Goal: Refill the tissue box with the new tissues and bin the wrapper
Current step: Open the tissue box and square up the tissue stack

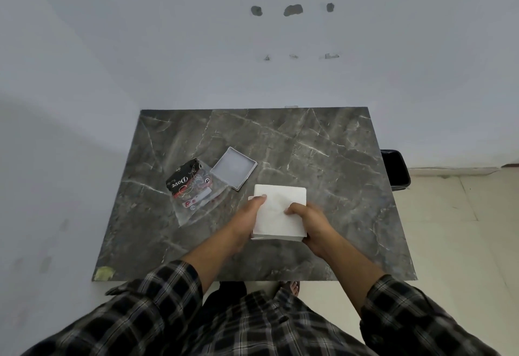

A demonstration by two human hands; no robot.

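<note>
A square stack of white tissues [280, 201] is held over the dark marble table [309, 145], near its middle. My left hand [247, 221] grips the stack's left edge, thumb on top. My right hand [309, 223] grips its near right corner. A thin white edge shows beneath the stack; whether the tissue box is under it I cannot tell. A shallow grey square lid [233, 167] lies open side up to the left. Beside it lies the clear plastic wrapper [193, 190] with black and red print, flattened on the table.
A black bin [396, 170] stands on the floor past the table's right edge. A white wall runs along the far and left sides. My plaid sleeves and a sandalled foot [292, 287] show at the near edge.
</note>
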